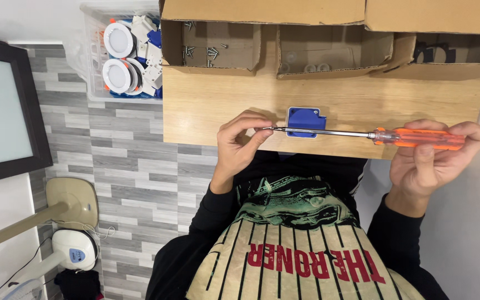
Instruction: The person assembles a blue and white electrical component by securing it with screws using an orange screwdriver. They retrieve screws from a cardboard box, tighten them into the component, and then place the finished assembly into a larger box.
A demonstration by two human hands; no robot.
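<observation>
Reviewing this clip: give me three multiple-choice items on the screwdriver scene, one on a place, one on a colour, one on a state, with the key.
1. Where does the blue square part lie?
A. on the wooden table, near its front edge
B. inside a cardboard box
C. on the tiled floor

2. What colour is the screwdriver handle?
A. black
B. green
C. orange

3. How is the screwdriver held?
A. upright in one hand
B. level, right hand on the handle and left hand pinching at the tip
C. lying free on the table

Key:
1 A, the part rests on the bare wood of the table between the hands, just behind the shaft.
2 C, the clear orange handle shows in the right hand.
3 B, the shaft runs sideways from one hand to the other, and the left fingertips close around its tip.
</observation>
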